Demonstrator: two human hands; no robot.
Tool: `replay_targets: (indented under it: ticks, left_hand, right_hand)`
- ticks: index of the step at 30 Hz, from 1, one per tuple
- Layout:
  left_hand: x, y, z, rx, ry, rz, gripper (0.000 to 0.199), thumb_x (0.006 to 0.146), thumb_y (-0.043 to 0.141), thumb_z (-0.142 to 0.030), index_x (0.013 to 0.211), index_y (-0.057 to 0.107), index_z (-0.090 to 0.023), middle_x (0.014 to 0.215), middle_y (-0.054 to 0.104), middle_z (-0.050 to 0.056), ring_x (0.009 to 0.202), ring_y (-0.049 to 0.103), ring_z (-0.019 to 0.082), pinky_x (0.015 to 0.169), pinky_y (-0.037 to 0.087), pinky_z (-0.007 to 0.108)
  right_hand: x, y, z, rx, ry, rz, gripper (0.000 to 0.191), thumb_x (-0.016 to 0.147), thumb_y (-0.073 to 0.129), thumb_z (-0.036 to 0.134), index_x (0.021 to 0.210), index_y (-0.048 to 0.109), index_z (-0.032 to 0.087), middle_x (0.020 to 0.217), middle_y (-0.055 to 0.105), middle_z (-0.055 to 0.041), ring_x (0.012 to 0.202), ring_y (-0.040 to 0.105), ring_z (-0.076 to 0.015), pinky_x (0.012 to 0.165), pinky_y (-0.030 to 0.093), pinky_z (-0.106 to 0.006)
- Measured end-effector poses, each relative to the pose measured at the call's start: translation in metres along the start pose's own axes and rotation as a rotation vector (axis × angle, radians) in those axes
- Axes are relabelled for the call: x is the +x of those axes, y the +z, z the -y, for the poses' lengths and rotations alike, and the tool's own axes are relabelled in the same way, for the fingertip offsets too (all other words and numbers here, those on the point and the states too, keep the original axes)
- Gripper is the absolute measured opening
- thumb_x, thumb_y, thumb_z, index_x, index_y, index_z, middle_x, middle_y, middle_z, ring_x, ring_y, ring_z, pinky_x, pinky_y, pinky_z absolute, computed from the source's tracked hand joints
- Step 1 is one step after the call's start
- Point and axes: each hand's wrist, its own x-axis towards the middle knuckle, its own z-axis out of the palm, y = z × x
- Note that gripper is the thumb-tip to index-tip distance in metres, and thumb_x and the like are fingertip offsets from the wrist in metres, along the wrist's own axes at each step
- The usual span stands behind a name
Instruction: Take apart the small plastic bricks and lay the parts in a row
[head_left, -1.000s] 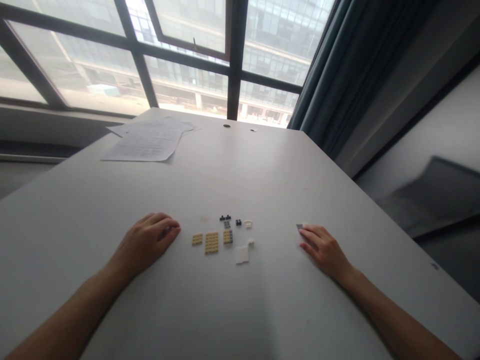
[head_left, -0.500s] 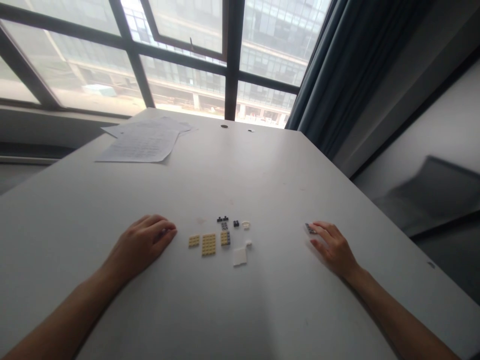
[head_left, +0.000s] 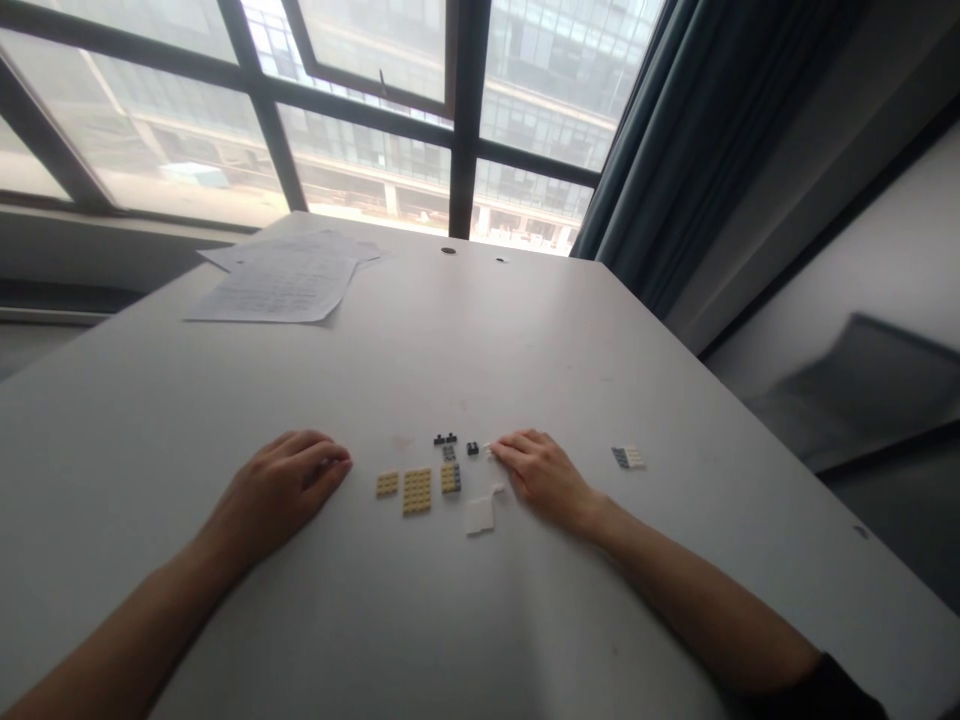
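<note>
My left hand rests on the white table with fingers curled and thumb against them; whatever it may hold is hidden. Left of centre lie a small tan building-block plate, a larger tan plate and a tan-and-grey block. Behind them are black pieces, a grey piece and a dark brick. My right hand has its fingertips closed on a small white piece, mostly covered. Nearer me lies a flat white plate, with a small white piece by its corner.
A grey-and-white block assembly lies alone to the right. Sheets of printed paper are spread at the table's far left. The table ends before a window, with a dark curtain at its right.
My right hand has let go of the grey-and-white assembly at the right and moved left to the small white piece. The left hand has stayed in place.
</note>
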Motion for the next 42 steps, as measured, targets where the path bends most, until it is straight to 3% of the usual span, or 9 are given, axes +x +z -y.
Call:
replay_targets:
  ticks: [4,8,11,15,23,26,29,36,42]
  left_hand:
    - [0.000,0.000,0.000,-0.006,0.001,0.003,0.028,0.088,0.047,-0.043,0.086,0.065,-0.021,0.092,0.065,0.004,0.089,0.056,0.021,0.083,0.044,0.031]
    - [0.001,0.002,0.001,-0.003,0.010,-0.010,0.028,0.088,0.048,-0.042,0.085,0.065,-0.021,0.093,0.065,0.004,0.089,0.056,0.021,0.084,0.044,0.032]
    - [0.002,0.003,0.001,0.007,0.013,-0.004,0.027,0.088,0.048,-0.042,0.086,0.065,-0.021,0.094,0.065,0.004,0.090,0.056,0.021,0.084,0.043,0.032]
    - [0.001,0.002,0.001,0.015,0.015,-0.011,0.028,0.088,0.048,-0.042,0.086,0.065,-0.020,0.093,0.065,0.004,0.090,0.057,0.021,0.084,0.043,0.031]
    - [0.001,0.003,0.004,0.015,0.025,-0.019,0.032,0.088,0.046,-0.045,0.086,0.066,-0.020,0.093,0.065,0.005,0.089,0.057,0.020,0.084,0.043,0.030]
    - [0.002,0.004,0.003,0.019,0.029,-0.021,0.032,0.088,0.046,-0.044,0.086,0.067,-0.019,0.092,0.065,0.005,0.089,0.057,0.020,0.084,0.043,0.030]
    - [0.003,0.003,0.001,0.018,0.033,-0.027,0.032,0.089,0.046,-0.043,0.085,0.066,-0.019,0.091,0.064,0.005,0.088,0.057,0.020,0.083,0.042,0.030]
    - [0.002,0.000,-0.002,0.014,0.022,-0.006,0.030,0.089,0.046,-0.041,0.086,0.065,-0.018,0.092,0.063,0.005,0.089,0.055,0.019,0.084,0.042,0.030]
    - [0.001,0.000,-0.001,0.019,0.020,0.000,0.030,0.089,0.046,-0.041,0.087,0.066,-0.018,0.093,0.064,0.005,0.089,0.055,0.019,0.084,0.042,0.030]
  right_hand:
    - [-0.021,-0.017,-0.049,-0.069,0.036,-0.012,0.037,0.087,0.048,0.008,0.117,0.062,0.024,0.114,0.067,-0.0044,0.109,0.054,-0.0200,0.099,0.038,-0.038]
    - [-0.071,-0.046,-0.121,-0.121,0.246,-0.071,0.034,0.090,0.043,0.012,0.111,0.067,0.024,0.109,0.069,-0.0049,0.105,0.057,-0.0224,0.094,0.043,-0.041]
    - [-0.108,-0.059,-0.154,-0.099,0.317,-0.101,0.031,0.091,0.043,0.019,0.108,0.069,0.024,0.107,0.070,-0.0053,0.103,0.060,-0.0229,0.093,0.045,-0.042]
    - [-0.129,-0.059,-0.159,-0.068,0.349,-0.144,0.031,0.091,0.043,0.022,0.107,0.070,0.024,0.109,0.070,-0.0053,0.103,0.061,-0.0224,0.094,0.047,-0.042]
    - [-0.132,-0.054,-0.163,-0.001,0.359,-0.219,0.032,0.091,0.041,0.024,0.108,0.069,0.022,0.111,0.069,-0.0061,0.105,0.062,-0.0216,0.095,0.048,-0.042]
    - [-0.125,-0.056,-0.150,-0.008,0.351,-0.326,0.036,0.091,0.037,0.019,0.114,0.065,0.022,0.114,0.067,-0.0064,0.106,0.061,-0.0214,0.096,0.048,-0.042]
    - [-0.105,-0.053,-0.108,0.001,0.284,-0.376,0.034,0.091,0.040,0.018,0.115,0.063,0.023,0.113,0.066,-0.0060,0.106,0.060,-0.0214,0.095,0.048,-0.041]
    - [-0.054,-0.022,0.017,0.053,-0.002,-0.151,0.034,0.089,0.046,0.015,0.121,0.057,0.017,0.111,0.064,-0.0100,0.103,0.057,-0.0216,0.092,0.048,-0.038]
    - [-0.045,-0.007,0.033,-0.018,-0.057,-0.097,0.028,0.090,0.051,0.016,0.116,0.058,0.017,0.107,0.066,-0.0087,0.104,0.055,-0.0205,0.094,0.043,-0.037]
